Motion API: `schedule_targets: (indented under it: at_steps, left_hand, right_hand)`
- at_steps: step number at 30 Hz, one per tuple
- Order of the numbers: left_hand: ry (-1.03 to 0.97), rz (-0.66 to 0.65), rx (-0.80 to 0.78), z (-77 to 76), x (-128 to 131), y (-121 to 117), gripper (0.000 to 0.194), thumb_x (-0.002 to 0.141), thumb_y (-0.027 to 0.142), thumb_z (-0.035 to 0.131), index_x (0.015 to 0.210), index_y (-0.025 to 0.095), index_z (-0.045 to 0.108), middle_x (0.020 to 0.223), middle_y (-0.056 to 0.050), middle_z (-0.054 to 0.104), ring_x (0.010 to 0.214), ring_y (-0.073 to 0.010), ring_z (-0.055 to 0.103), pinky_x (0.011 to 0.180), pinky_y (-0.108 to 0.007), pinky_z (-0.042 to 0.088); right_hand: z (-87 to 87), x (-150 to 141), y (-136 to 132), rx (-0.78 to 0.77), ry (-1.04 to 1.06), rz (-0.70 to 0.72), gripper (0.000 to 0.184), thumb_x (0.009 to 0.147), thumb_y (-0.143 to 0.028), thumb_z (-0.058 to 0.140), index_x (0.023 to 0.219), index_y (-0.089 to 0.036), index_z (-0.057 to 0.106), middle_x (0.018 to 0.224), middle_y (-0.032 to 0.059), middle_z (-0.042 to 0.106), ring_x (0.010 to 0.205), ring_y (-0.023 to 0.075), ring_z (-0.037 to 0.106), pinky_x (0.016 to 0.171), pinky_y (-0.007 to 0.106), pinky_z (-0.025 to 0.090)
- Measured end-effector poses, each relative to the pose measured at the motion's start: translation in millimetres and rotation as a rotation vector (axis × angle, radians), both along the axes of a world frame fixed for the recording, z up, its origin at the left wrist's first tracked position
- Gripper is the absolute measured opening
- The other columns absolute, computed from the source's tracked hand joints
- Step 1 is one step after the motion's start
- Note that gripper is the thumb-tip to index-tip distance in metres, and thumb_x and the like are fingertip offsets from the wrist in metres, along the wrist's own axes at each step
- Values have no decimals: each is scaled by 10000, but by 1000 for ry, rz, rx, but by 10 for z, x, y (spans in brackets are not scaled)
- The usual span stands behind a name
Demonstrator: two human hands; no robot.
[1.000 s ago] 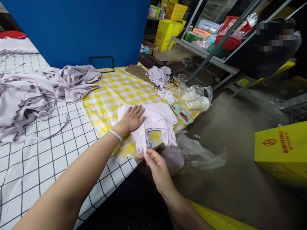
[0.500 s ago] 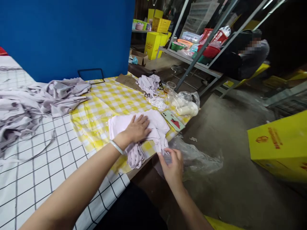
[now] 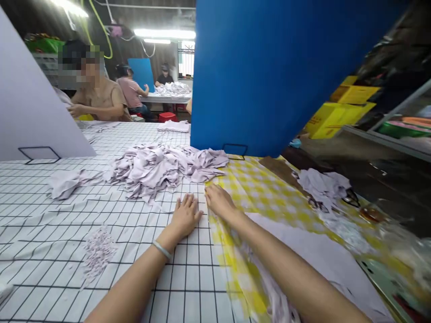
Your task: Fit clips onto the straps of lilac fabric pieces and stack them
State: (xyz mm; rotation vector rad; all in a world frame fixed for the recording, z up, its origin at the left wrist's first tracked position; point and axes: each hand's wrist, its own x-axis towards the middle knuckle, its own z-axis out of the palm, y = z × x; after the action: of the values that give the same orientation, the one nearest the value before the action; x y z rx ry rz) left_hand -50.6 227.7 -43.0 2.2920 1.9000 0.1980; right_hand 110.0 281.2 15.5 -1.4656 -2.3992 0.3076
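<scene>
My left hand (image 3: 184, 216) lies flat with fingers spread on the white grid-patterned cloth (image 3: 182, 287), and a pale bracelet circles its wrist. Close beside it, my right hand (image 3: 219, 200) has its fingers curled at the left edge of the yellow checked cloth (image 3: 259, 188), seemingly pinching it; the fingertips are partly hidden. Just beyond both hands is a heap of pale lilac fabric pieces (image 3: 151, 168). A flat stack of lilac fabric (image 3: 303, 246) lies under and right of my right forearm, with bundled fabric strips (image 3: 278, 296) near the front.
A large blue board (image 3: 256, 76) stands behind the heap, and a pale board (image 3: 30, 98) at left. Small scraps (image 3: 99, 251) lie on the left. A phone (image 3: 387, 287), glass (image 3: 373, 213) and plastic bag (image 3: 407, 246) sit at right. A person (image 3: 101, 96) works across the table.
The view has swung left. My left hand has gone from the lilac stack to the grid cloth, and my right hand from the stack's corner to the yellow cloth's left edge.
</scene>
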Motion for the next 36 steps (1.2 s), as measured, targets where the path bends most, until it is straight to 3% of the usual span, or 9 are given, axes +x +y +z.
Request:
schedule_targets:
  at_steps: [5,10,13,16,19,22,27,31,36]
  left_hand:
    - [-115,250,38,-2,-780,184,519,945,338,497,1412,114,509,1548,-194,404,1464,-362,321,1182,-587,261]
    - [-455,9,130,210,-921,-186,616,879,282,579,1468,200,420,1612,-130,303,1503,-281,246,1211,-499,258]
    - [-746,-203,-5,399,-898,-635,388,789,250,673,1175,217,652,1510,-124,459,1442,-336,343,1162,-537,316]
    - [-1031,-169,-331,665,-978,-1086,103,804,242,651,879,174,668,1031,-92,689,989,-233,646,855,-374,540]
    - [-1262,-5,-498,954,-1139,-1433,133,814,275,663,870,160,626,740,-4,607,621,-105,553,547,-206,446]
    - [-1288,108,-437,1094,-1264,-1616,133,761,233,670,858,167,607,708,19,561,570,-85,495,496,-190,386]
    - [-857,321,-136,728,-1354,-1620,197,653,111,567,831,193,589,670,42,496,595,-115,485,511,-216,369]
    - [-560,291,-92,349,-1413,-1696,263,696,148,624,953,201,612,817,-3,615,740,-175,561,668,-300,465]
    - [-522,24,285,266,-988,-1927,305,815,155,597,1118,183,608,1144,-119,626,1101,-281,550,950,-497,482]
  right_hand:
    - [30,-511,498,-18,44,-76,180,864,-74,529,997,-109,646,1162,220,597,1137,329,502,958,476,386]
    - [138,-539,-484,-200,221,189,86,949,-258,531,901,-204,579,925,27,628,899,174,571,847,301,455]
    - [316,-359,-1150,-608,762,340,178,977,-386,491,949,-223,555,849,-2,600,766,147,559,717,278,467]
    - [536,-124,-1447,-812,1190,192,180,923,-400,577,925,-220,587,818,-6,589,736,137,558,681,262,477]
    - [664,-4,-1467,-824,1408,-9,157,837,-364,680,865,-224,615,789,-23,581,694,118,553,629,225,481]
    - [595,-50,-1412,-789,1426,-92,230,765,-374,755,882,-237,613,809,-31,618,708,123,584,652,235,502]
    - [1,-183,-1271,-702,1129,-114,362,657,-430,811,845,-210,594,733,-34,600,639,121,541,594,250,442]
    - [-452,-111,-1243,-587,794,-120,328,696,-408,726,926,-192,634,686,-47,523,610,131,481,564,270,397]
    - [-386,-104,-1453,-115,424,-29,46,818,-237,601,822,-202,631,742,7,606,670,163,537,628,302,422]
